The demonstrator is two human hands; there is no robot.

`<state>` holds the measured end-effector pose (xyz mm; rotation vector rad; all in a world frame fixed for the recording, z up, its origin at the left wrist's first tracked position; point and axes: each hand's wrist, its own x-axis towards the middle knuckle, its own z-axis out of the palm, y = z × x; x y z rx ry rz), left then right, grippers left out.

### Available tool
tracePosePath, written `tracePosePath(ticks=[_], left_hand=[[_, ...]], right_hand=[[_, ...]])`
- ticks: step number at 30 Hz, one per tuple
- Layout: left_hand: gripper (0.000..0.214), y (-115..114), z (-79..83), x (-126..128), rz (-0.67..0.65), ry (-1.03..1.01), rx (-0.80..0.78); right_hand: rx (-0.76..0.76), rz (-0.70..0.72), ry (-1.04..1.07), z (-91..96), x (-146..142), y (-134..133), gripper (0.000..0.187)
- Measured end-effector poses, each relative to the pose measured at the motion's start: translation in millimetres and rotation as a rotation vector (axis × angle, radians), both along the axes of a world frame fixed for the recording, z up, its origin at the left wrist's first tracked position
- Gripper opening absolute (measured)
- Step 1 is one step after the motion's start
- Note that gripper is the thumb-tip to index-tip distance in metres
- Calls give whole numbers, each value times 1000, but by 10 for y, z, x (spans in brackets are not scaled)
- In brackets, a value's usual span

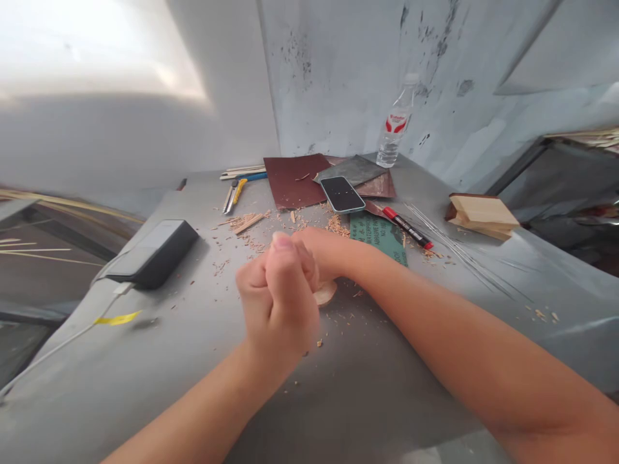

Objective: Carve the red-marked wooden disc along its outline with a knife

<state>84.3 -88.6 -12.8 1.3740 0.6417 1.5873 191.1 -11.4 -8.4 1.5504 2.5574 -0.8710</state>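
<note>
Left hand [279, 293]: nearest you, your fingers are curled into a fist, thumb on top; I cannot tell what they grip.
Pale, round-edged wooden piece [325, 294]: partly hidden, just right of your left fingers, below your right wrist.
Right hand [316, 248]: just beyond your left; its fingers are mostly hidden, so I cannot tell whether they pinch or spread.
Black-and-grey rectangular box [157, 254]: well left of your fingers.
Green printed abrasive sheet [380, 240]: beyond your fingers, rightward, near a red-and-black marker [407, 227].
Yellow-and-silver utility knife [235, 195]: beyond your fingers, leftward.
Clear plastic bottle [396, 125]: farthest beyond your fingers, rightward.
</note>
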Motion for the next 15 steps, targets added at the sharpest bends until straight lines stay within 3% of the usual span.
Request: tracePosePath(ticks=[2, 6, 8, 12, 15], left_hand=[[57, 54, 16, -50, -92, 34, 5], [65, 211, 20, -185, -415, 186, 107], [68, 290, 45, -234, -501, 173, 80], [65, 302, 94, -230, -489, 58, -39], [59, 147, 39, -149, -246, 11, 1]], right_hand=[[1, 18, 9, -25, 2, 27, 22], [-2, 17, 47, -90, 28, 84, 5], [16, 31, 68, -102, 34, 85, 6], [38, 49, 86, -112, 27, 67, 7], [38, 33, 92, -124, 32, 66, 6]])
